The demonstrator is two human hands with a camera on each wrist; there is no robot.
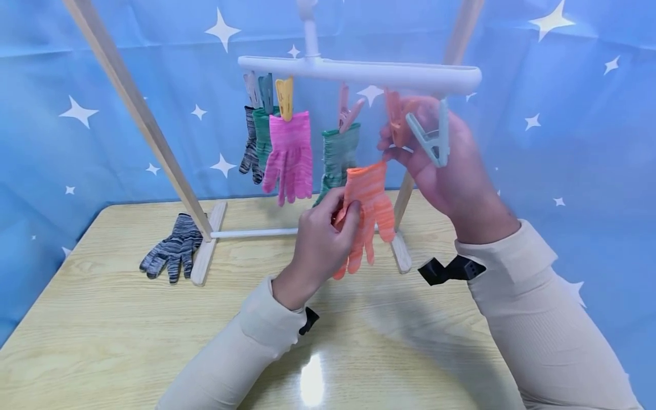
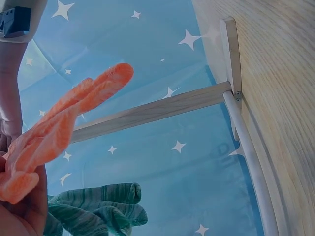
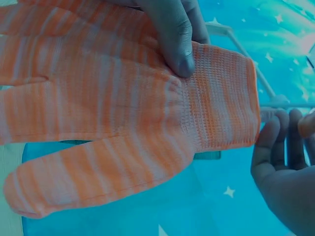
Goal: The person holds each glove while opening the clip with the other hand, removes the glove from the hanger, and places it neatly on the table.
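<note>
Over the desk [image 1: 102,341], nearest, left hand [image 1: 320,239] pinching the orange glove [image 1: 366,210] at mid-palm, fingers curled round the knit, glove fingers hanging down, cuff raised toward the rack. Just beyond, right hand [image 1: 435,165] up under the white bar [image 1: 359,71], fingers curled round the orange peg [image 1: 397,122], cuff edge meeting that hand; pale green peg [image 1: 433,139] dangling in front. Seemingly mid-pegging: cuff not yet clipped. Next move likely calls for squeezing the peg wide, feeding the cuff between its tips, then letting go. Farther along the bar, green glove [image 1: 338,154], pink glove [image 1: 289,156] and two more, already hung. Far left, flat on the desk, grey glove [image 1: 171,250] beside the frame foot [image 1: 207,245].
</note>
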